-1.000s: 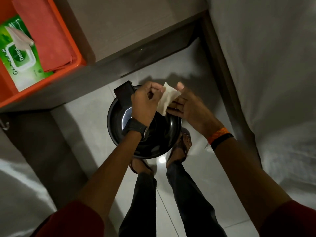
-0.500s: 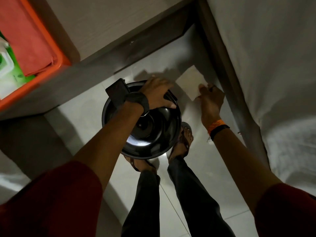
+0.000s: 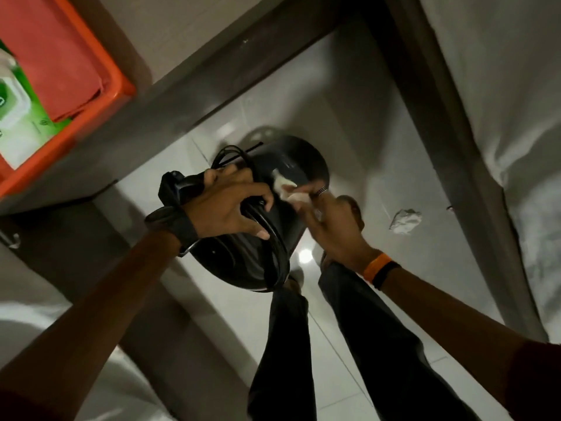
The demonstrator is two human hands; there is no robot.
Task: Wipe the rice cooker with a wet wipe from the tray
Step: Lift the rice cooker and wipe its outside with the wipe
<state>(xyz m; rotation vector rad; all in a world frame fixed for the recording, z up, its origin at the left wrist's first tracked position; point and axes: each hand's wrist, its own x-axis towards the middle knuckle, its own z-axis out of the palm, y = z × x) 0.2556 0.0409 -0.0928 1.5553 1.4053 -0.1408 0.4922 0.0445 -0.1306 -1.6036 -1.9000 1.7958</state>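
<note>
We see our left hand wrapped over the black rice cooker, fingers spread and curled around its body and the black power cord that loops across it, so the hand is closed on the cooker and carries it above the pale tiled floor. The cooker is tilted, with its round dark face turned up and away from us, and it hangs over our dark trouser legs. Our right hand is narrowed to a pinch on a white wet wipe, pressing the bunched wipe against the cooker's side just beside the left fingertips. An orange band and a black band circle the right wrist. At upper left the orange tray sits on the table, holding a red cloth and the green pack of wipes, well apart from the cooker. A crumpled white wad lies on the floor to the right, near the bed's white sheet. Against half a second ago, the cooker has swung from lid-up to tilted with the cord showing, the left hand has shifted its grip from the rim to the body, and the right hand, which held the wipe flat and apart from the cooker, now has it on the surface. The crumpled wad was not in view then.
</note>
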